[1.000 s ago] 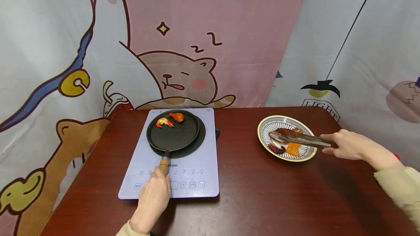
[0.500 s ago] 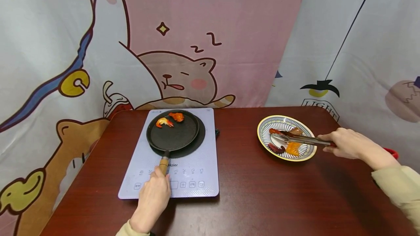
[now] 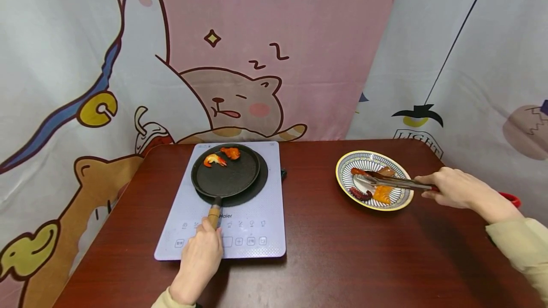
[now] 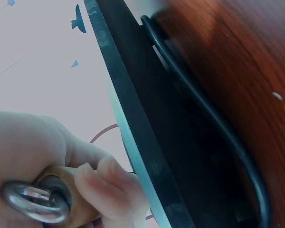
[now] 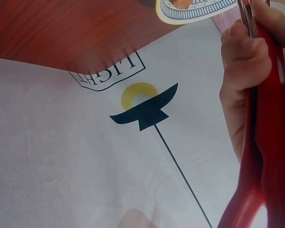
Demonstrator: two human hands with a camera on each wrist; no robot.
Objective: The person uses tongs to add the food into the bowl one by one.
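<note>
My left hand [image 3: 201, 251] grips the wooden handle [image 3: 214, 215] of a black frying pan [image 3: 226, 179]; the handle's metal ring [image 4: 35, 202] shows in the left wrist view. A shrimp [image 3: 214, 160] and a chicken drumstick [image 3: 231, 153] lie at the pan's far side. At the right, my right hand [image 3: 454, 188] holds metal tongs [image 3: 398, 183] by their red handles [image 5: 280, 137]. Their tips are low over a patterned plate [image 3: 364, 156], at a reddish food piece [image 3: 357, 171] they partly cover. Beside it lie a dark red tentacle [image 3: 360, 194], an orange piece [image 3: 382, 194] and a brown piece [image 3: 387, 171].
The pan stands on a white induction cooker [image 3: 261, 213] at the left of the dark red wooden table [image 3: 325, 251]. A black cord [image 4: 204, 102] runs along the cooker's side. Behind the table hangs a cartoon-printed cloth [image 3: 325, 51].
Over the plate, the tongs have turned and their tips have drawn closer together, uncovering more of the reddish piece. My right hand has shifted slightly left. The left hand and pan are still.
</note>
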